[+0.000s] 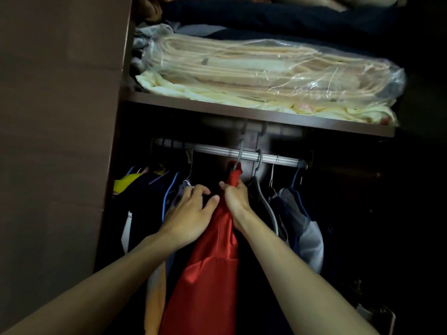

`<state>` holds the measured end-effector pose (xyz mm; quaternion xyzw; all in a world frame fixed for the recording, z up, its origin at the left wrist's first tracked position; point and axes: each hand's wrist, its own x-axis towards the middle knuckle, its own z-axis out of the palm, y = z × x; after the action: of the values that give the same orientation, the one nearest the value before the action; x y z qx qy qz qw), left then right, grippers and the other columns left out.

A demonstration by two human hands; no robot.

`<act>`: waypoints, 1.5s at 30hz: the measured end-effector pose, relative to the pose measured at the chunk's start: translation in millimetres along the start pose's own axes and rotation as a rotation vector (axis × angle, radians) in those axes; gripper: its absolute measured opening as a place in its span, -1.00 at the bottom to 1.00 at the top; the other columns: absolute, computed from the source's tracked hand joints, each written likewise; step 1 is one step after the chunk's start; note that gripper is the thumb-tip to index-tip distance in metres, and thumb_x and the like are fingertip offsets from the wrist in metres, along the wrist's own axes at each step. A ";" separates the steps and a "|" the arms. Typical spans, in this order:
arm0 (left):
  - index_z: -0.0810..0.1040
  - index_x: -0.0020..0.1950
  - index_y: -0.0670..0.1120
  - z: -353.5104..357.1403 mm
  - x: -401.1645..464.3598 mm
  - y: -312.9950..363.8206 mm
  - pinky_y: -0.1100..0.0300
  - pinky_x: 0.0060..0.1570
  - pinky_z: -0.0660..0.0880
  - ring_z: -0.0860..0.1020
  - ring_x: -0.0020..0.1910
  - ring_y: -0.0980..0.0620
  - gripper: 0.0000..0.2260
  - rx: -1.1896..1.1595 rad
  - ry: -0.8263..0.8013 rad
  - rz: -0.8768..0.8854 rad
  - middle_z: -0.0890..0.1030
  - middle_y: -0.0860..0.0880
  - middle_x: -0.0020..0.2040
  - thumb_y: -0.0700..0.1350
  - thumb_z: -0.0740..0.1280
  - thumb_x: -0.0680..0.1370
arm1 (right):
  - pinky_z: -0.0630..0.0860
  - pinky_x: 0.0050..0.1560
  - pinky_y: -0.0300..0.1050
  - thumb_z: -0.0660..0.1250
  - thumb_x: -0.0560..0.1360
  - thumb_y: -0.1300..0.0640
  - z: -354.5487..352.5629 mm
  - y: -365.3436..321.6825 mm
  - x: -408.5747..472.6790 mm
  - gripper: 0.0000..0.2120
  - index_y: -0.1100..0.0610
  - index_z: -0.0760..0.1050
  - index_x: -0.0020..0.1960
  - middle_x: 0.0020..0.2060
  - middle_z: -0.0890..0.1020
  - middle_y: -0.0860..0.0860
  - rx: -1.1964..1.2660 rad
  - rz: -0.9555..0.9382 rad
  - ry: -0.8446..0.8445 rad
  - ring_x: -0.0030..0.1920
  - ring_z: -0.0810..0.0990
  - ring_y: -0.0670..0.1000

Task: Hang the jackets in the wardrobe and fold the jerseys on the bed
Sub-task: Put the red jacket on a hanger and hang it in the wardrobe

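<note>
At centre frame the red jacket [212, 240] already hangs by its hanger [239, 155] on the rail [217, 149]. The right hand [235, 198] pinches its collar; the left hand [191, 213], fingers loose, presses neighbouring clothes [154, 189] aside. Bed and jerseys are out of view, so folding looks still ahead.

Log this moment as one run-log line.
stage: hanging | right hand: grips red jacket near its top | hanger hook: at rail | left hand: touches dark clothes beside

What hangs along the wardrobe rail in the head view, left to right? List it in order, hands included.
Yellow garment → blue hanger → left hand → red jacket → right hand → empty grey hanger → pale grey garment.
</note>
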<state>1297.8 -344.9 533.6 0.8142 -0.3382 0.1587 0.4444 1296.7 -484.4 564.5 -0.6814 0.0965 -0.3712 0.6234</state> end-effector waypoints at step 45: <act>0.40 0.26 0.02 -268.6 -513.8 -112.2 0.05 0.10 0.46 0.55 0.00 0.02 -0.68 0.619 0.134 -0.621 0.51 0.05 0.17 0.18 0.08 0.66 | 0.58 0.04 0.00 0.30 0.59 -0.09 183.0 20.3 -468.2 -0.77 -0.04 0.47 0.20 -0.06 0.63 -0.10 -0.692 -0.566 -1.234 -0.03 0.62 0.00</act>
<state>1016.4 131.0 326.3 0.9598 0.0153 0.1638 0.2274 1087.5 -67.9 374.8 -0.9207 -0.3371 -0.0171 0.1961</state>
